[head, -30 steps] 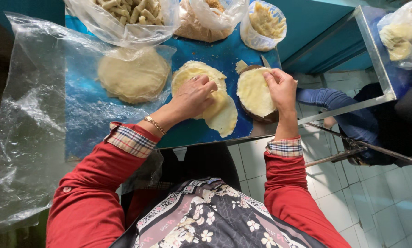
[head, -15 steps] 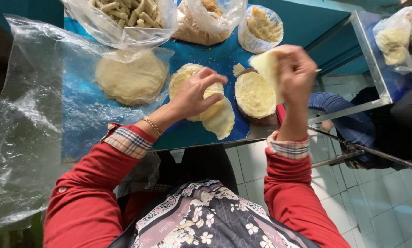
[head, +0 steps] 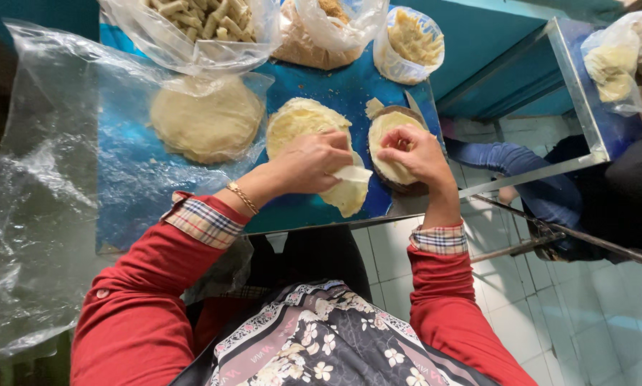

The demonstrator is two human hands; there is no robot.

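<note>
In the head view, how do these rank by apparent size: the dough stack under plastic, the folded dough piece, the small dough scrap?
1. Dough stack under plastic, largest.
2. Folded dough piece at the left hand.
3. Small dough scrap, smallest.

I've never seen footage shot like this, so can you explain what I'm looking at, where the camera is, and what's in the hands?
The camera sits on a person's head and looks down at their own two bare hands over a blue table. The left hand pinches a thin pale dough sheet above a stack of dough rounds. The right hand rests on another round on a small dark board. A third stack lies on clear plastic. Bags of food line the far edge.
</note>
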